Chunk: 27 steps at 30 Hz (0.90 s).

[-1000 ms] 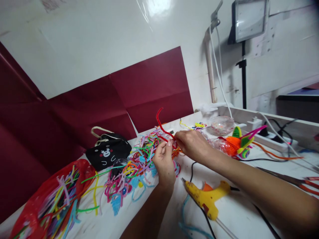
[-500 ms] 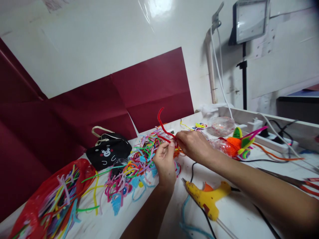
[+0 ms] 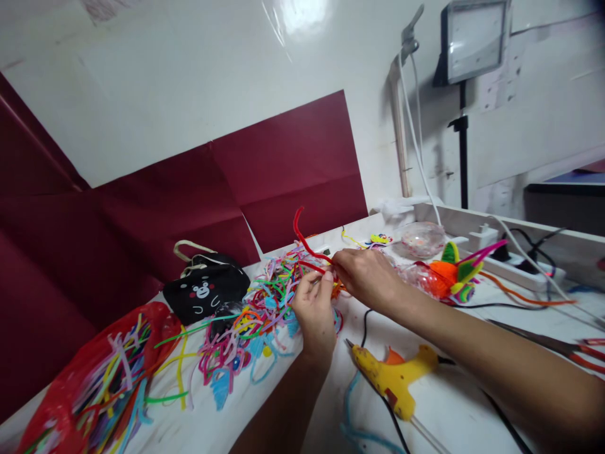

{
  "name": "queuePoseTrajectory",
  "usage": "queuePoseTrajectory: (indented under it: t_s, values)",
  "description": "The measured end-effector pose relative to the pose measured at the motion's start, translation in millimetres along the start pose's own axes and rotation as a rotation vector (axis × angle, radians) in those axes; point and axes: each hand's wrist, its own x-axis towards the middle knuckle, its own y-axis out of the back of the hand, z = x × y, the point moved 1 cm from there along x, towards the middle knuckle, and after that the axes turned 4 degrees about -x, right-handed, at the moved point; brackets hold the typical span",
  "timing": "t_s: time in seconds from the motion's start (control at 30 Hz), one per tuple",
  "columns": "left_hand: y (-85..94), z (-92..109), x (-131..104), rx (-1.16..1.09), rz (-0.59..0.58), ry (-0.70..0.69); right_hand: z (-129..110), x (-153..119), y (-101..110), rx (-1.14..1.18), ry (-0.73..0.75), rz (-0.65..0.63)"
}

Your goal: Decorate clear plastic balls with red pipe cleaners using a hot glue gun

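Observation:
A red pipe cleaner [image 3: 302,238] rises in a curve from between my hands, and another red length runs lower toward my left fingertips. My left hand [image 3: 316,309] is closed on the red pipe cleaner in a pinch. Right beside it, my right hand [image 3: 363,274] is closed on the same red pipe cleaner, its fingertips partly hidden. Behind and left of the hands lies a heap of coloured pipe cleaners [image 3: 265,309].
A yellow glue gun [image 3: 394,378] lies below my right forearm. Scissors [image 3: 543,340], a power strip [image 3: 529,271] and an orange craft piece [image 3: 444,277] are at the right. A black bag [image 3: 208,287] and a red bag of pipe cleaners [image 3: 51,403] lie left.
The free end of the red pipe cleaner has swung slightly left and down. My left hand has shifted a little to the right.

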Motion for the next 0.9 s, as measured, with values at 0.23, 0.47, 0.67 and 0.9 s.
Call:
queuePoseTrajectory:
  t_s: [0.23, 0.47, 0.67, 0.9]
  values:
    - [-1.9, 3.0, 1.3, -0.047, -0.001, 0.055, 0.4, -0.3, -3.4, -0.008, 0.025, 0.032]
    - [-1.9, 2.0, 1.6, -0.068, -0.002, 0.073, -1.9, -0.9, -5.4, -0.036, 0.028, 0.023]
    - [-1.8, -0.4, 0.3, -0.078, 0.021, 0.075, -2.1, 0.0, -4.8, -0.058, 0.026, -0.025]
    - [0.8, -5.2, 0.9, -0.031, 0.022, 0.062, -2.5, 0.0, -5.1, -0.073, 0.022, -0.068]
